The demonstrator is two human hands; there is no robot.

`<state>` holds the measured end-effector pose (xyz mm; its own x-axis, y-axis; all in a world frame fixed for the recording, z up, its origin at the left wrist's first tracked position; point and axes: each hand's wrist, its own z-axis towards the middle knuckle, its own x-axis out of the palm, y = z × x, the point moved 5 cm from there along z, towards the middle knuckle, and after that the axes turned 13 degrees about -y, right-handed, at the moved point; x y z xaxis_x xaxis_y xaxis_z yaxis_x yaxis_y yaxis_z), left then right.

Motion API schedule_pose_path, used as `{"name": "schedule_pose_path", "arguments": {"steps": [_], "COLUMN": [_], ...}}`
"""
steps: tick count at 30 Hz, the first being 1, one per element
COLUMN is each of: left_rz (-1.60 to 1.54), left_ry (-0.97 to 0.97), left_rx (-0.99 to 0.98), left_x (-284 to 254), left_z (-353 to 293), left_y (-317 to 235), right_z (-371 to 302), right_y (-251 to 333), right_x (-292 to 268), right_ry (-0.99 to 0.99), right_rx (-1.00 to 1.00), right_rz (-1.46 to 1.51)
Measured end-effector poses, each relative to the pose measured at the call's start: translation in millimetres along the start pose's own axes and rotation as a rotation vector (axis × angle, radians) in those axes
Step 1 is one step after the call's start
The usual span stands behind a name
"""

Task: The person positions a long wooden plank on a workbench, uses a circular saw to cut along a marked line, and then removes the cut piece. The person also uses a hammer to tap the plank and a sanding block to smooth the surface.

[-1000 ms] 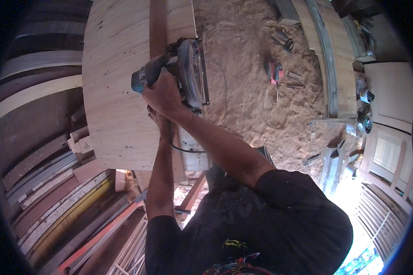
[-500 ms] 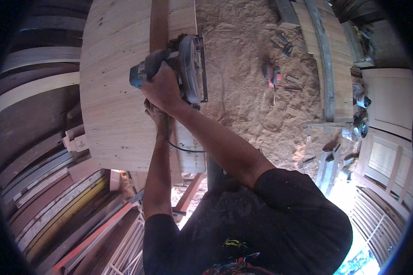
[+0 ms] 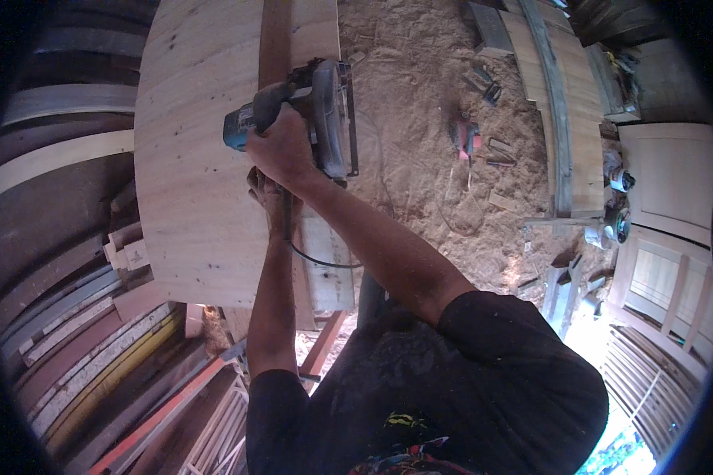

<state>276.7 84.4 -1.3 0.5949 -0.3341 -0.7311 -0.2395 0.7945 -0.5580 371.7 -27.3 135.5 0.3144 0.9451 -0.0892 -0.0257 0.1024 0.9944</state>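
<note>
My right hand (image 3: 281,149) is wrapped round the handle of a teal and black circular saw (image 3: 329,119). The saw sits along the right edge of a large pale plywood sheet (image 3: 190,158). Lengthwise over the sheet, and passing under the saw, lies a brown wooden strip (image 3: 275,47). Just nearer to me, partly behind my right hand and wrist, my left hand (image 3: 273,198) grips the strip, its fingertips bent at the left edge. Most of its fingers are hidden. A black cord (image 3: 321,261) curves out below my hands.
Sawdust (image 3: 404,87) covers the ground to the right, with a red power tool (image 3: 466,138) and wood scraps (image 3: 501,200) on it. Boards (image 3: 558,103) lie farther right, near panelled doors (image 3: 665,178). Stacked planks (image 3: 71,99) line the left side.
The saw and both my hands have moved slightly farther forward along the plywood. The view has shifted a little, so the sheet's near edge sits lower. Both grips look the same.
</note>
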Motion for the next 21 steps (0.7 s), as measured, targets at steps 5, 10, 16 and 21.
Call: {"name": "schedule_pose_path", "arguments": {"steps": [5, 10, 16, 21], "left_rz": [0.069, 0.09, 0.113, 0.171], "left_ry": [-0.021, -0.008, 0.057, 0.078], "left_rx": [0.064, 0.089, 0.072, 0.075], "left_x": [6.0, 12.0, 18.4, 28.1], "left_z": [9.6, 16.7, 29.5, 39.2], "left_y": [5.2, 1.2, -5.4, -4.0], "right_z": [6.9, 16.9, 29.8, 41.6], "right_y": [11.8, 13.8, 9.6, 10.1], "right_x": [-1.1, 0.2, 7.5, 13.4], "right_ry": [0.06, 0.069, 0.05, 0.064], "right_rx": [0.057, 0.07, 0.03, 0.053], "right_rz": [0.0, -0.003, 0.019, 0.029]}}
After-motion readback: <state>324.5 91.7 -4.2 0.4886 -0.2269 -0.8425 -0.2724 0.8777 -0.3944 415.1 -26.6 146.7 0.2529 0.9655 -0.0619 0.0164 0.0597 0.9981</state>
